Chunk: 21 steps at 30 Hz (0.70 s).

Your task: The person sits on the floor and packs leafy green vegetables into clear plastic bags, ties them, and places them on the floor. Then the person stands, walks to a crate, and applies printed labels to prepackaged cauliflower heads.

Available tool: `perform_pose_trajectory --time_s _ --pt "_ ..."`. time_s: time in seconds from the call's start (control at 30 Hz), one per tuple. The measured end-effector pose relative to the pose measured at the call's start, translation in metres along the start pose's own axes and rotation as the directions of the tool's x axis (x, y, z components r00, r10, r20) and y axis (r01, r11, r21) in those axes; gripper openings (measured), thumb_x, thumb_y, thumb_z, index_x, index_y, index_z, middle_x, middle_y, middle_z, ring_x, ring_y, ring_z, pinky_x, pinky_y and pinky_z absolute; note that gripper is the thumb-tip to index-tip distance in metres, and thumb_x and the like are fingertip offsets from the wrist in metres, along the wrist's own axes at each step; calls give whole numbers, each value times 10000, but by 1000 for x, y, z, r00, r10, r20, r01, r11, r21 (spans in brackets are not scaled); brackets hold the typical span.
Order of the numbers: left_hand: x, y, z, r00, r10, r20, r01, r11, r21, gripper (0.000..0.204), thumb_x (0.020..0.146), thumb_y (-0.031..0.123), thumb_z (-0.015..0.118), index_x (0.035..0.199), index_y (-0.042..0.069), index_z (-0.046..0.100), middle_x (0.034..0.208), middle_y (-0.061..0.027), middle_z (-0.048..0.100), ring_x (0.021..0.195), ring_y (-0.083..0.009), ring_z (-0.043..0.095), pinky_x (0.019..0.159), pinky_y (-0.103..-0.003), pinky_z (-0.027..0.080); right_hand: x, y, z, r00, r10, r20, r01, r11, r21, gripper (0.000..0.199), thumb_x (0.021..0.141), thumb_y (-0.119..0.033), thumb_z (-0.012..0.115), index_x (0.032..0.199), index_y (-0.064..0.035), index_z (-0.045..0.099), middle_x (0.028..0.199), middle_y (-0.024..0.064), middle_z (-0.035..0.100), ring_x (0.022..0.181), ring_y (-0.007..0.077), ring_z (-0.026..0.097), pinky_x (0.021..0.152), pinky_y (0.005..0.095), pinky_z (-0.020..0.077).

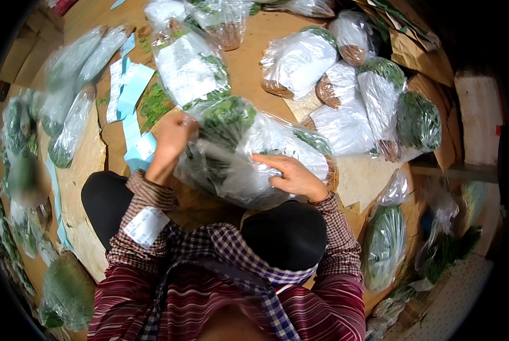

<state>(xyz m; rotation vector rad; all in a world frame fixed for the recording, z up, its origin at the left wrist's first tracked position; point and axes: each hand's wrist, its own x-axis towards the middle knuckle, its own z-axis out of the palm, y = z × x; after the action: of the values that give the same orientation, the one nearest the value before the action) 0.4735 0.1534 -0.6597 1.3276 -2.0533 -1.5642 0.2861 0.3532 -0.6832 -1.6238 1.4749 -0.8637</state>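
A large clear plastic bag of leafy green herbs [226, 162] lies across my lap and the ground before me, a white sheet inside it and brown root ends at its right. My left hand [173, 136] is closed at the bag's upper left edge, pinching the plastic. Across the bag's right part rests my right hand [291, 176], index finger stretched out and the other fingers partly bent, touching the plastic. A sheet of white labels [146, 226] clings to my left sleeve. Light blue label strips [134, 91] lie beyond my left hand.
Several bagged herb bundles [300, 59] lie at the back right, and another bagged bundle [189, 68] lies just beyond my bag. More wrapped greens [72, 125] are at the left. One bag of greens [385, 247] sits by my right elbow. Loose green leaves [155, 105] are scattered on the brown ground.
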Motion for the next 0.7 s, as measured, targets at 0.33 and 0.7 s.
perform_pose_trajectory --time_s 0.33,0.7 --pt "-55 119 26 853 124 507 324 637 -700 49 766 3 439 750 30 476 531 42 363 406 -25 272 355 -187 214 6 7 8 962 -253 107 259 965 -47 434 654 -112 498 1082 -43 514 688 114 570 590 238 548 548 318 443" --pt "-65 81 -46 968 47 246 163 627 -762 99 725 -54 390 744 10 463 480 58 267 355 -20 179 332 -182 138 -66 127 -60 599 167 -783 -702 580 -414 410 624 -131 634 1010 -23 549 948 182 565 895 312 522 768 405 415"
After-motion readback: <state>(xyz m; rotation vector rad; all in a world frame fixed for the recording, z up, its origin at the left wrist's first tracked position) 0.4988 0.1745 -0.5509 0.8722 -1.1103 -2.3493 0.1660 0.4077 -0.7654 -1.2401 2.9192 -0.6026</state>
